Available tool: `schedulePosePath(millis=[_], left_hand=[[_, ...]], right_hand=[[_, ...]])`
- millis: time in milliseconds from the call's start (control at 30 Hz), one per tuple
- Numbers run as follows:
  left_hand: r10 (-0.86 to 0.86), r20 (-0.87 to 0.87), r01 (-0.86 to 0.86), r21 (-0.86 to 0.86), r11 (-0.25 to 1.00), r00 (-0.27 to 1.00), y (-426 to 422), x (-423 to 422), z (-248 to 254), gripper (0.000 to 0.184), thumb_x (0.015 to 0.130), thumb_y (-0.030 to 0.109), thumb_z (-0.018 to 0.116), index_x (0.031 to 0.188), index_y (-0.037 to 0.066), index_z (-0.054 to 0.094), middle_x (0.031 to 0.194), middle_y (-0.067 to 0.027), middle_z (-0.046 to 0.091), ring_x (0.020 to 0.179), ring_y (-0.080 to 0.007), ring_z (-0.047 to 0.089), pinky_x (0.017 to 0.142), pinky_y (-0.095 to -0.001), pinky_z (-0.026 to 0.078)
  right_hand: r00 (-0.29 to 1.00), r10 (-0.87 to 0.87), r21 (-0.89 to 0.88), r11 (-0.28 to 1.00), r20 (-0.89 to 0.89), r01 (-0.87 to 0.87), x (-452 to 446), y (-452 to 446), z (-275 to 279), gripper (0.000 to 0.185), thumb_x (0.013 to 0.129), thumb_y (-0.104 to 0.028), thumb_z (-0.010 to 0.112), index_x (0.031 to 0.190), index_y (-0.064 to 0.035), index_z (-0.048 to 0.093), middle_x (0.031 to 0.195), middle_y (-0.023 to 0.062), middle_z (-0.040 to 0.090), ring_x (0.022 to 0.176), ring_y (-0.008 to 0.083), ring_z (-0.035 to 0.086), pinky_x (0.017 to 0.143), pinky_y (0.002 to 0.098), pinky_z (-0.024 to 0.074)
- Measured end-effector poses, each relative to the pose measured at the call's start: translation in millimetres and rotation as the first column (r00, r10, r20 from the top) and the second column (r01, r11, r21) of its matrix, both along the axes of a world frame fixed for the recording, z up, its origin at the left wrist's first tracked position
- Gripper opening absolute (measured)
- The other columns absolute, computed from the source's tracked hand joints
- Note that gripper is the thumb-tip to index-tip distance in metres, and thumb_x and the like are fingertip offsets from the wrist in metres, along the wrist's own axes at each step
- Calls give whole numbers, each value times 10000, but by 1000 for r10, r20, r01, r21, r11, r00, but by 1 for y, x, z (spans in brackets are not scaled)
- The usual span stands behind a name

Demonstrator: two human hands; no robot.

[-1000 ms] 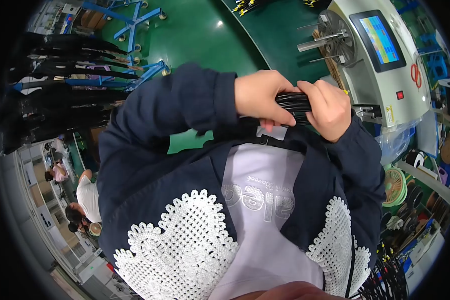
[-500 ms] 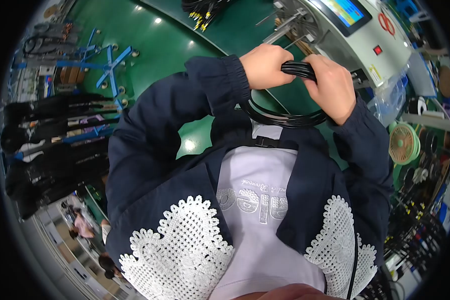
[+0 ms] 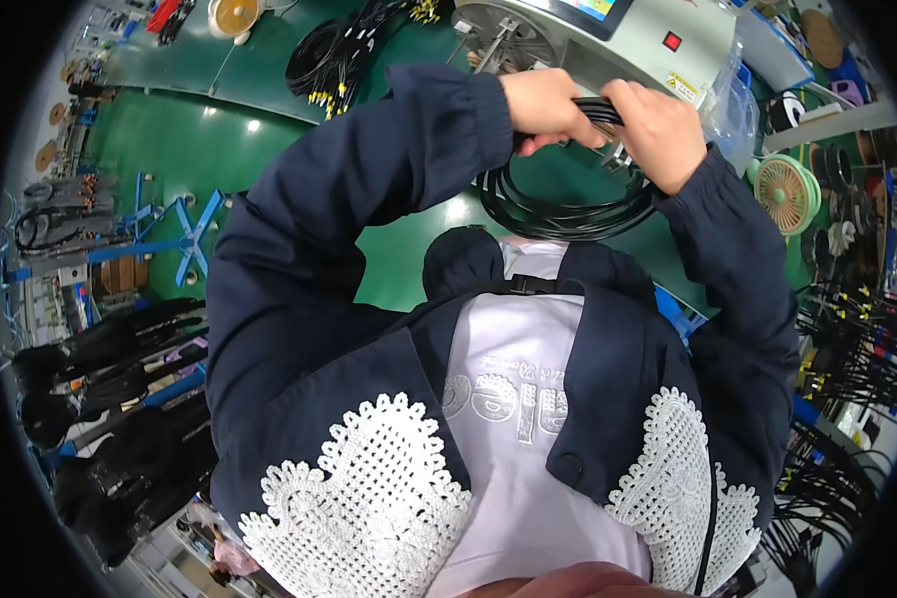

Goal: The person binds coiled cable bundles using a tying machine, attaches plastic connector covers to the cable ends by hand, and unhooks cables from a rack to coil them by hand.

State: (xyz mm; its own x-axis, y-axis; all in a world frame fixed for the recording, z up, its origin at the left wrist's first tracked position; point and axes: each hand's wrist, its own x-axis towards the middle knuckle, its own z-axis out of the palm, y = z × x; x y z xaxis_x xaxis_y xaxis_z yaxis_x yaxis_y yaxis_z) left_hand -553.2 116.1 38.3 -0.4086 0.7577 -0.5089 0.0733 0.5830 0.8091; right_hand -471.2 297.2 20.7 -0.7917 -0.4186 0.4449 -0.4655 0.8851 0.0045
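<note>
A coil of black cable [image 3: 566,221] hangs in a loop in front of my chest, above the green work surface. My left hand [image 3: 548,106] is closed around the upper left of the coil, its fingers partly hidden behind the strands. Close beside it, my right hand [image 3: 656,132] grips the bundled strands at the upper right, thumb pointing toward my left hand. A short stretch of several parallel strands shows between the two hands. Just beyond them stands a light grey machine [image 3: 623,62] with a screen, a red switch and a metal winding wheel [image 3: 503,38].
More black cable coils with yellow ends [image 3: 334,60] lie on the green table [image 3: 259,75] to the left. A green fan [image 3: 785,194] stands at the right. Blue wheeled stands [image 3: 194,239] and racks of hanging black cables [image 3: 120,334] are on the left.
My view has turned, so the machine and fan sit further left and more of the table shows. Both hands still hold the coil, and its loop hangs fuller below them.
</note>
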Motion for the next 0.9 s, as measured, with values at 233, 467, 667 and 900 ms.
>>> schedulePosePath(millis=[233, 467, 667, 900], left_hand=[[44, -800, 238, 230, 944, 599, -13, 26, -14, 175, 764, 172, 675, 758, 14, 600, 577, -155, 570, 540, -318, 591, 539, -394, 486], [125, -902, 264, 251, 931, 414, -10, 36, -25, 200, 770, 160, 671, 674, 44, 540, 569, -141, 564, 566, -348, 588, 511, -414, 471], [-96, -104, 108, 121, 987, 990, -5, 43, -16, 173, 781, 145, 699, 750, -16, 645, 546, -36, 567, 502, -80, 506, 484, -289, 422], [-53, -325, 134, 234, 963, 944, 7, 41, -36, 149, 759, 124, 681, 711, -8, 632, 509, -79, 535, 475, -132, 526, 485, -317, 418]], right_hand=[[848, -29, -476, 817, 530, 325, 48, -4, 12, 229, 755, -191, 735, 850, -1, 649, 690, 182, 613, 625, 354, 606, 566, 361, 472], [972, -93, -472, 862, 215, 187, 68, -8, -6, 363, 672, -50, 693, 1031, -49, 642, 688, 124, 623, 591, 308, 605, 568, 361, 483], [964, -53, -100, 995, -261, 27, 64, 7, -14, 227, 714, -102, 726, 915, -48, 637, 584, 17, 479, 508, 188, 526, 478, 325, 408], [933, -288, -207, 947, -216, 245, 71, -6, -11, 159, 694, -100, 714, 786, -60, 591, 698, 56, 500, 660, 222, 529, 601, 341, 430]])
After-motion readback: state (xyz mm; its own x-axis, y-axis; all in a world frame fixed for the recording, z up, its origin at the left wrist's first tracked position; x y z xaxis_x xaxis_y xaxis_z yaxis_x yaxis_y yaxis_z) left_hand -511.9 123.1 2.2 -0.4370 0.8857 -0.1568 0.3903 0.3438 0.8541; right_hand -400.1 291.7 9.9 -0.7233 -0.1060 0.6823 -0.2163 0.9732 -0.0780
